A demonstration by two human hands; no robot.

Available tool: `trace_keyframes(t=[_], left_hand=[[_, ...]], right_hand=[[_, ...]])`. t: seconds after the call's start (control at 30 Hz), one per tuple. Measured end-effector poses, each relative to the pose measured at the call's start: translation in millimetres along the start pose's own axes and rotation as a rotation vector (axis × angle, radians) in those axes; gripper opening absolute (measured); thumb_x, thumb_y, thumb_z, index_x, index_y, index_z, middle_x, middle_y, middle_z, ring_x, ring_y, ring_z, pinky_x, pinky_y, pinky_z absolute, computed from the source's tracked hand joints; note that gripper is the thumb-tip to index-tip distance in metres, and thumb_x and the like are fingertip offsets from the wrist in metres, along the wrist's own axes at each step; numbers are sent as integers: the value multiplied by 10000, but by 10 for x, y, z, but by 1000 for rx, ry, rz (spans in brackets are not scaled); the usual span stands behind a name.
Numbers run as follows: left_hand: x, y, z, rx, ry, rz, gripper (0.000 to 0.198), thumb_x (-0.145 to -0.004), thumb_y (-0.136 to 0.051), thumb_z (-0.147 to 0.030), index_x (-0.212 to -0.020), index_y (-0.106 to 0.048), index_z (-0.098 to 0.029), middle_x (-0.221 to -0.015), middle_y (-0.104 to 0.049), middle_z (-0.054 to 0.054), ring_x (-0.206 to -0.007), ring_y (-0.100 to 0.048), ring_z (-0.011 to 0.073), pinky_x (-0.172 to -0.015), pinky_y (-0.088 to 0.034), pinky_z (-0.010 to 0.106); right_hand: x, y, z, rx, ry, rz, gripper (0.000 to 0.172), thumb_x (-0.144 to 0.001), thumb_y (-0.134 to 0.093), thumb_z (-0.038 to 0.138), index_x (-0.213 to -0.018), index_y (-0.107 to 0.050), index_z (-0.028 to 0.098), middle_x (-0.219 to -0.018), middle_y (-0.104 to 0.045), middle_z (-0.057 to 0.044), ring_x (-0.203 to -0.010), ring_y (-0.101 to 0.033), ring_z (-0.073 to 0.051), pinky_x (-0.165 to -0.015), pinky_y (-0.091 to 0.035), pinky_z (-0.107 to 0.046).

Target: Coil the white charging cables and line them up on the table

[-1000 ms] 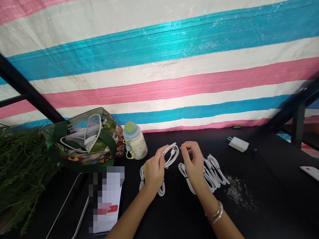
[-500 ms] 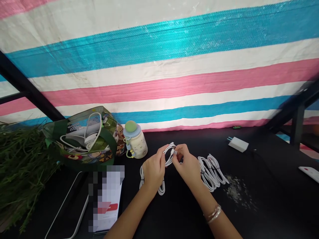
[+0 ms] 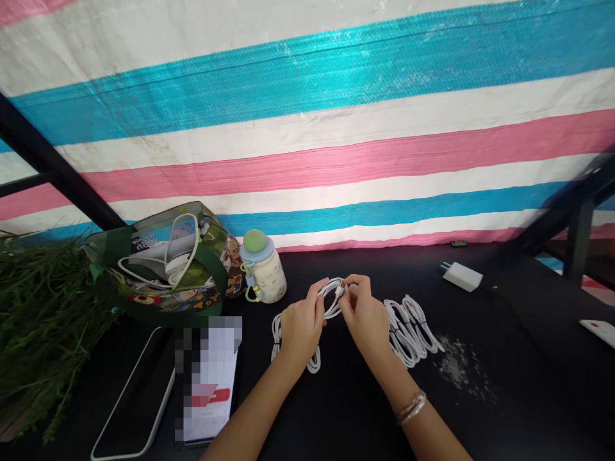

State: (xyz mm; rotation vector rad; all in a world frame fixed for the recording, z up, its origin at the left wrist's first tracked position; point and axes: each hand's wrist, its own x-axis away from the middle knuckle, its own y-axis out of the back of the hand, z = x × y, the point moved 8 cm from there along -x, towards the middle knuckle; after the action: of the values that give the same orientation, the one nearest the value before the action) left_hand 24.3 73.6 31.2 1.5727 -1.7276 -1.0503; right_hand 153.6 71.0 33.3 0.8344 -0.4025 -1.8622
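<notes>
Both my hands meet over the black table. My left hand is closed round a coiled white cable, holding the loops upright. My right hand pinches the same coil near its plug end with thumb and fingers, and wears bangles on the wrist. Below my left hand another coiled white cable lies flat. To the right of my right hand a pile of several coiled white cables rests on the table.
A cartoon-print bag with white cables in it stands at the left, beside a small bottle with a green lid. A tablet and a card lie at the front left. A white charger lies at the back right. Green grass fills the far left.
My right hand has moved left from a spot apart from the coil and now pinches it beside my left hand. The left hand has stayed holding the coil.
</notes>
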Motion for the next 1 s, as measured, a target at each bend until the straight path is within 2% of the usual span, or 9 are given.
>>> trace_keyframes(t=[0.2,0.4,0.5,0.67,0.83,1.0], left_hand=[[-5,-16,6,27,-10,11,427,-928,-259,-232,-1284,-494,-251,-591,-691,-54,-615,-678,133,-572,-395,211],[-26,-47,-13,54,-40,48,416,-923,-309,-246,-1317,-442,-257,-664,-717,-47,-702,-689,158,-597,-409,223],[-34,-59,-14,59,-49,62,416,-917,-329,-246,-1320,-429,-259,-697,-725,-44,-734,-688,166,-608,-410,229],[-36,-27,-7,32,-47,50,420,-913,-313,-213,-1306,-442,-287,-717,-713,-48,-727,-675,163,-596,-388,231],[-18,13,-44,-77,-78,16,407,-922,-300,-214,-1277,-483,-296,-789,-690,-21,-708,-650,142,-594,-385,215],[-11,-36,-79,-118,-126,37,414,-928,-294,-210,-1285,-481,-307,-835,-686,-13,-719,-640,136,-608,-393,210]], right_hand=[[21,-4,-33,-92,26,-64,273,-815,-378,327,-989,-556,216,-493,-529,36,-402,-504,-158,-441,-273,-238],[-3,-22,-20,-246,-10,23,273,-836,-366,334,-991,-546,199,-571,-578,12,-443,-531,-155,-468,-358,-250],[-10,-27,-22,-309,-15,28,297,-839,-375,354,-1024,-530,182,-576,-570,17,-448,-530,-148,-476,-390,-251],[-17,-23,-7,-270,31,15,312,-848,-403,344,-1048,-568,172,-544,-516,34,-449,-504,-141,-465,-399,-250],[-25,37,38,-227,134,-61,279,-858,-417,315,-1028,-606,199,-782,-576,-41,-589,-558,-152,-539,-475,-280],[-35,-15,13,-254,166,-39,274,-820,-451,273,-1050,-582,203,-927,-603,-80,-703,-598,-178,-602,-517,-310]])
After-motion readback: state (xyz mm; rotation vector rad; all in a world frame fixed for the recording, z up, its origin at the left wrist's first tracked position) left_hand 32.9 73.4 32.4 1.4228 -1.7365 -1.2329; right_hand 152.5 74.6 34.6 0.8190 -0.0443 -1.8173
